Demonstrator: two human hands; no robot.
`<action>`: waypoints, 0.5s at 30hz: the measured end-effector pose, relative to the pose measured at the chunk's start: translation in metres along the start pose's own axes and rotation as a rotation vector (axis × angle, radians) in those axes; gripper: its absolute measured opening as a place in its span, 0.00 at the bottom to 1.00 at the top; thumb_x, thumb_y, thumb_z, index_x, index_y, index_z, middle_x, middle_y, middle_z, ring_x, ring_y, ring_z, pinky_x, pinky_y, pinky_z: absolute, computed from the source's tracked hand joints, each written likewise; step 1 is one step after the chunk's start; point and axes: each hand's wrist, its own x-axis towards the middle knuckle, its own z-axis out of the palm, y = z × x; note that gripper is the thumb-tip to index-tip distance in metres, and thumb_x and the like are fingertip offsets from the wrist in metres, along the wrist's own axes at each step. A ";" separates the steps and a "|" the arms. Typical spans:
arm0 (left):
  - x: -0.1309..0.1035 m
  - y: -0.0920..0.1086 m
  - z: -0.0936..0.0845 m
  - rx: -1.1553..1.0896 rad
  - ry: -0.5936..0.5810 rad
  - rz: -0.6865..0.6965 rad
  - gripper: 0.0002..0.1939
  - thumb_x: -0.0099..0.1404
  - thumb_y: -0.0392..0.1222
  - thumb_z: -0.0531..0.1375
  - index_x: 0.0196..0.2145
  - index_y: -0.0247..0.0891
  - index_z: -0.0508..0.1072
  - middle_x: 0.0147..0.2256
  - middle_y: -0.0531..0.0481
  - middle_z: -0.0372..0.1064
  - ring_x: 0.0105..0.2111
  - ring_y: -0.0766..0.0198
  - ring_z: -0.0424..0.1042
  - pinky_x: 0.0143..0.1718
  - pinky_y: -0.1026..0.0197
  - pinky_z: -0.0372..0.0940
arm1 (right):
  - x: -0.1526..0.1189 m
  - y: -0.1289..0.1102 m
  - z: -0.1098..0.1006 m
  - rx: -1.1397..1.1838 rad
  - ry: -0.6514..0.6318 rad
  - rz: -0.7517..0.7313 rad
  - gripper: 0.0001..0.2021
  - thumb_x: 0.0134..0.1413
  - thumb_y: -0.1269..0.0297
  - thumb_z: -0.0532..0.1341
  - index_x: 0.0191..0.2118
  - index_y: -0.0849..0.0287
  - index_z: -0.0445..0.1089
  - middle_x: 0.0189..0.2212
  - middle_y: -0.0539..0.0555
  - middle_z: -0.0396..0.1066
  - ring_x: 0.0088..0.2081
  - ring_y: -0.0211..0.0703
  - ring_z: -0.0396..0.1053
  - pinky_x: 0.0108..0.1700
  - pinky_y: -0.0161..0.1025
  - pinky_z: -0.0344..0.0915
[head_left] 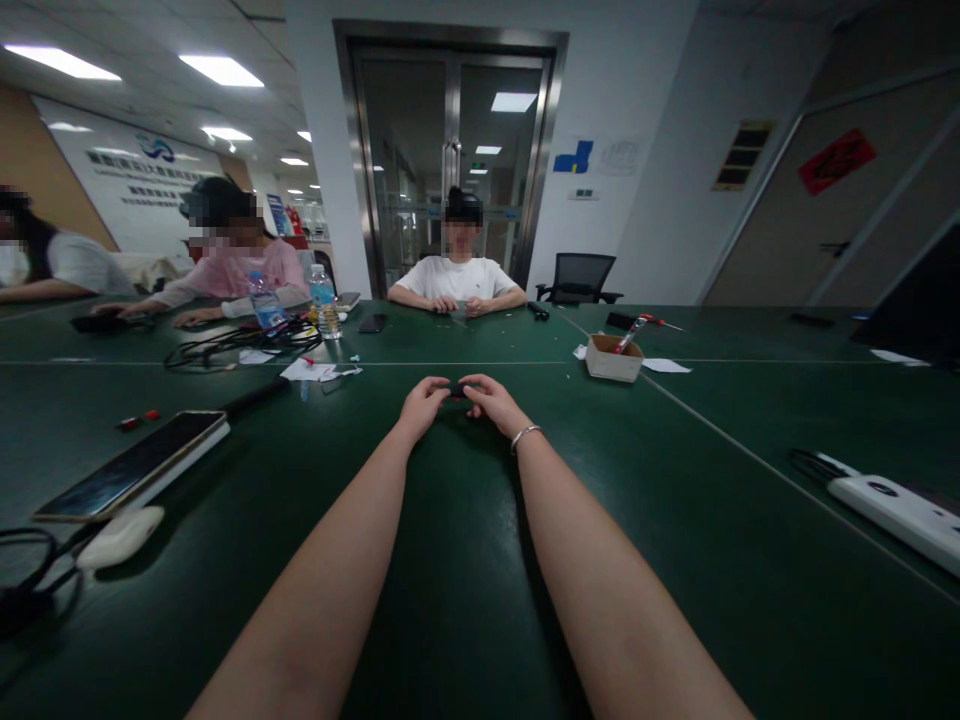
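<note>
Both my arms reach forward over a dark green table (465,560). A small black object (457,391) is pinched between my hands; it is too small to tell its kind. My left hand (424,408) has its fingers closed on the object's left end. My right hand (491,403), with a silver bracelet (525,437) at the wrist, grips the right end, thumb and forefinger pressed to it. The fingers partly hide the object. Both hands are low over the tabletop.
To the left lie a phone (135,465), a white case (120,538), tangled black cables (217,347) and two bottles, one a clear bottle (324,305). A small cardboard box (613,360) stands right of centre. A power strip (900,510) is at far right. Several people sit around the table.
</note>
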 end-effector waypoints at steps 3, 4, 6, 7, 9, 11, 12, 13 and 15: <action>-0.001 0.001 0.000 -0.012 -0.011 0.000 0.13 0.58 0.43 0.55 0.39 0.37 0.72 0.29 0.49 0.68 0.26 0.68 0.65 0.26 0.66 0.59 | 0.000 0.000 0.000 0.006 0.002 -0.001 0.10 0.50 0.66 0.62 0.40 0.59 0.67 0.24 0.46 0.70 0.15 0.27 0.61 0.21 0.29 0.65; -0.002 0.002 0.000 -0.008 -0.011 0.009 0.13 0.57 0.43 0.56 0.39 0.37 0.72 0.29 0.49 0.69 0.26 0.67 0.65 0.26 0.66 0.59 | -0.001 0.000 0.001 0.009 0.003 0.000 0.09 0.50 0.66 0.62 0.40 0.59 0.67 0.24 0.46 0.70 0.15 0.27 0.61 0.22 0.29 0.65; -0.003 0.003 0.000 -0.001 -0.006 0.009 0.13 0.57 0.42 0.57 0.40 0.38 0.72 0.31 0.49 0.69 0.28 0.67 0.66 0.26 0.66 0.59 | -0.001 0.000 0.001 0.016 0.003 0.002 0.09 0.51 0.66 0.62 0.40 0.59 0.67 0.23 0.46 0.70 0.15 0.27 0.61 0.22 0.29 0.65; -0.004 0.004 0.000 -0.004 -0.004 0.000 0.13 0.57 0.43 0.57 0.40 0.38 0.72 0.31 0.49 0.69 0.28 0.66 0.66 0.26 0.66 0.59 | 0.000 0.000 0.001 0.017 0.005 0.003 0.09 0.51 0.66 0.62 0.39 0.59 0.67 0.24 0.46 0.70 0.15 0.27 0.60 0.22 0.29 0.65; -0.005 0.005 0.000 -0.017 -0.006 -0.013 0.13 0.58 0.44 0.56 0.39 0.37 0.72 0.31 0.48 0.70 0.27 0.66 0.67 0.26 0.65 0.60 | 0.000 0.000 0.001 0.013 0.008 0.003 0.09 0.50 0.66 0.62 0.39 0.58 0.68 0.24 0.46 0.71 0.15 0.26 0.61 0.21 0.29 0.65; -0.006 0.006 0.000 -0.017 -0.005 -0.004 0.12 0.57 0.43 0.57 0.38 0.37 0.72 0.30 0.49 0.70 0.28 0.66 0.67 0.28 0.64 0.61 | 0.000 0.000 0.000 0.006 0.008 0.006 0.09 0.50 0.65 0.63 0.39 0.59 0.68 0.25 0.47 0.71 0.15 0.27 0.61 0.21 0.29 0.65; -0.006 0.006 0.000 -0.013 -0.004 0.007 0.12 0.56 0.42 0.58 0.38 0.37 0.72 0.30 0.49 0.70 0.29 0.65 0.68 0.30 0.64 0.62 | 0.000 0.000 0.000 0.004 0.007 0.009 0.09 0.50 0.65 0.63 0.40 0.59 0.68 0.25 0.47 0.72 0.15 0.27 0.61 0.21 0.29 0.65; -0.005 0.005 0.000 -0.009 -0.003 0.017 0.12 0.55 0.41 0.58 0.38 0.37 0.73 0.31 0.48 0.70 0.30 0.65 0.68 0.31 0.63 0.62 | 0.000 -0.001 0.000 0.002 0.007 0.013 0.10 0.50 0.65 0.62 0.40 0.59 0.68 0.26 0.48 0.72 0.15 0.27 0.61 0.21 0.29 0.65; -0.004 0.003 -0.001 -0.011 0.005 0.053 0.13 0.54 0.40 0.60 0.38 0.36 0.73 0.32 0.47 0.71 0.32 0.63 0.69 0.35 0.61 0.64 | 0.000 -0.001 0.000 0.008 0.004 0.017 0.10 0.51 0.65 0.62 0.40 0.59 0.67 0.26 0.48 0.73 0.15 0.27 0.61 0.22 0.29 0.65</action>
